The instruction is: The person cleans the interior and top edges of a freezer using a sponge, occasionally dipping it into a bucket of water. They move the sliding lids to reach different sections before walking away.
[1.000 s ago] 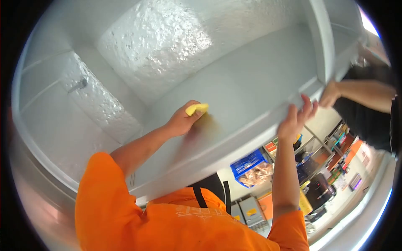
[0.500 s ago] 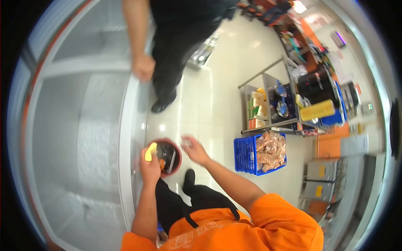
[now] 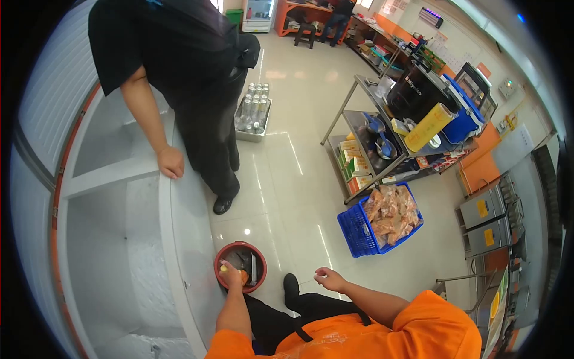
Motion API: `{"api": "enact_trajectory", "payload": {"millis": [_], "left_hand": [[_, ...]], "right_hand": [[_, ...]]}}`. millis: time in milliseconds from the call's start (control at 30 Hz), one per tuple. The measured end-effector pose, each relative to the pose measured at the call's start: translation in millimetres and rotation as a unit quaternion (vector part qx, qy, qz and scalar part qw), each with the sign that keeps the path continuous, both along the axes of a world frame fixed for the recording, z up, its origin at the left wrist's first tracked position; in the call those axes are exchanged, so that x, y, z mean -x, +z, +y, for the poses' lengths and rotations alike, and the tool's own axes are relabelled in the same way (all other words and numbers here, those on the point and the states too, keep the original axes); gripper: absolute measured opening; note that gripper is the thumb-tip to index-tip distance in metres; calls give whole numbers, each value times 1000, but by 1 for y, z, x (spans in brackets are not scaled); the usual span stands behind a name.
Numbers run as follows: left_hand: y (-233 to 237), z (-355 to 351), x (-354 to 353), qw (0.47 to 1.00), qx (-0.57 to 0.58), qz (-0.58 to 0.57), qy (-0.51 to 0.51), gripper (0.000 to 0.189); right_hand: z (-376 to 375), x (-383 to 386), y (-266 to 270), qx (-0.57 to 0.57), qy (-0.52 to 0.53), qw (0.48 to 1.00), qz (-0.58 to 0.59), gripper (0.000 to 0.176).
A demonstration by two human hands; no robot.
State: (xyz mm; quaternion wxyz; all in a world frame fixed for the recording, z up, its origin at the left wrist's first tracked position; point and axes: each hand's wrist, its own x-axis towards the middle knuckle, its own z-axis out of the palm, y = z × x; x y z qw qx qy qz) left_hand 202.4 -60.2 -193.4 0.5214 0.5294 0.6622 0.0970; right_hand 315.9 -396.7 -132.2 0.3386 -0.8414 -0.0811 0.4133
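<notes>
My left hand point(image 3: 231, 275) is closed on a yellow piece point(image 3: 224, 268), a sponge or folded cloth, mostly covered by my fingers. It hangs over the near left part of a reddish bucket point(image 3: 240, 245) on the floor. Inside the bucket are dark contents, a pale flat strip point(image 3: 253, 268) and something orange point(image 3: 244, 277). My right hand point(image 3: 330, 280) hovers above the floor to the right, fingers loosely curled and apart, with nothing visible in it. To my left stands an open white chest freezer point(image 3: 169, 239) with frosted inner walls.
A person in black point(image 3: 206, 119) stands ahead, one hand point(image 3: 171, 163) on the freezer's edge. Behind them is a metal tray of cans point(image 3: 253, 113). On the right are a blue crate point(image 3: 357, 232) of bagged food point(image 3: 391, 215) and a metal shelf rack point(image 3: 341, 116). Another person works far back.
My view has tilted up, showing more of the room. My left hand has lowered toward the bucket with the yellow piece. My right hand has moved away from the bucket to the right.
</notes>
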Motion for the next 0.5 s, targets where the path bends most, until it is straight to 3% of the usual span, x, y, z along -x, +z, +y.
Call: {"api": "enact_trajectory", "payload": {"millis": [67,100,233,300,400,433,500], "left_hand": [[32,0,-6,986,91,-63,127,71],[5,4,-5,989,65,-61,122,78],[-76,25,1,995,18,-59,83,74],[-98,28,2,1000,-21,6,-19,62],[-97,24,-2,995,-95,38,-17,60],[-73,21,-5,999,-45,22,-9,56],[-78,16,-12,998,-51,40,-4,56]], "right_hand": [[13,0,5,-13,-9,1000,25,42],[18,1,14,-20,-11,999,45,42],[27,5,29,-23,8,996,90,45],[25,5,30,-10,13,995,96,45],[15,6,20,10,15,994,105,45],[11,5,17,17,9,994,106,46],[5,5,15,24,5,994,108,45]]}}
